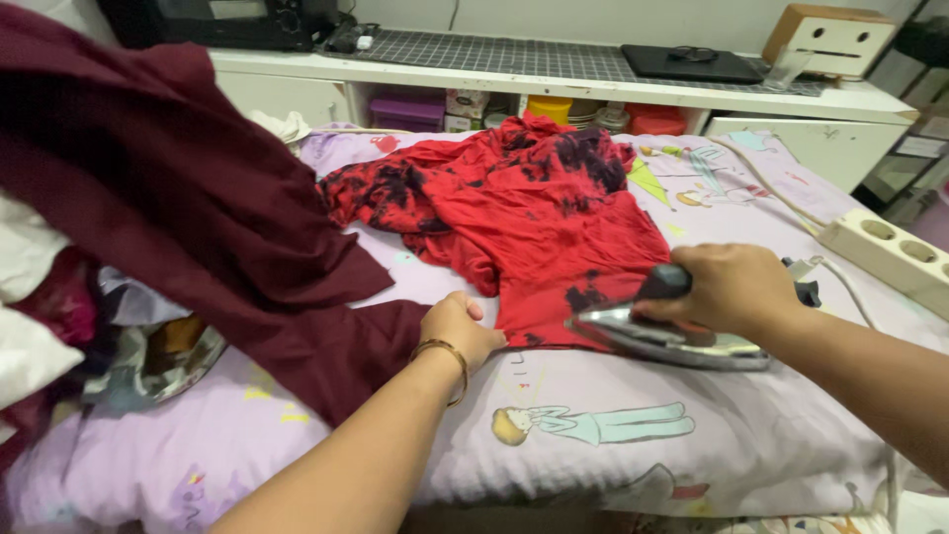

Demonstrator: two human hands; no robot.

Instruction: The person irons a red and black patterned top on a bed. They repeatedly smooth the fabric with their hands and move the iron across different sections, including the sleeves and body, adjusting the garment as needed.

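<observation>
A red garment with dark blotches (534,213) lies crumpled on a lilac printed sheet (633,445). My right hand (727,287) grips the dark handle of a metal clothes iron (672,341), whose soleplate rests on the garment's near edge. My left hand (460,326), a gold bangle on its wrist, pinches the same edge just left of the iron. A maroon cloth (198,208) drapes from the upper left down to my left hand.
A white power strip (890,252) with a cable lies at the right edge. A pile of clothes (69,326) sits at the left. Behind, a white counter (593,89) holds a laptop (692,64), a cardboard box (830,40) and coloured containers underneath.
</observation>
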